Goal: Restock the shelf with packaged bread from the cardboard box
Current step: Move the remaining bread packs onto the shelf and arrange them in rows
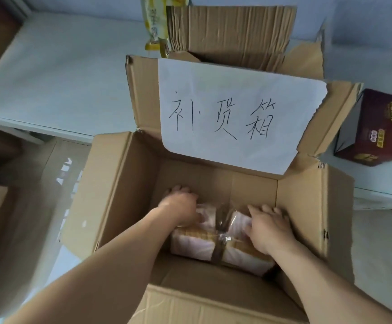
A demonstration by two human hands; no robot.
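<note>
- Nearest, two bare forearms reach from the bottom edge down into an open cardboard box [307, 218] that fills the middle of the view.
- The left hand [181, 204] lies on the far left end of the bread [197, 242]; its fingers [177, 190] curl over that end and seem to grip it, though their tips are hidden.
- The right hand [270, 228] lies on the right side of the same bread, fingers [267, 210] spread and bent down over the wrapper.
- The bread is a clear-wrapped bundle on the box floor (it looks like two sliced loaves side by side, with a dark band between them). No other packs show in the box.
- It is not yet lifted, as far as can be judged; it rests low inside, toward the near right.
- The far flap stands up with a white paper sign [237, 113] stuck on it, hand-lettered in black.
- Behind stands a second, creased box [232, 29], open and partly hidden.
- A yellow packet [154, 22] leans at its left edge.
- To the right, a dark red carton [375, 129] lies tilted on a pale shelf [50, 73].
- That shelf surface is mostly bare here, so most of the restocking seems left: lift this bundle out, carry it over, set it down.
</note>
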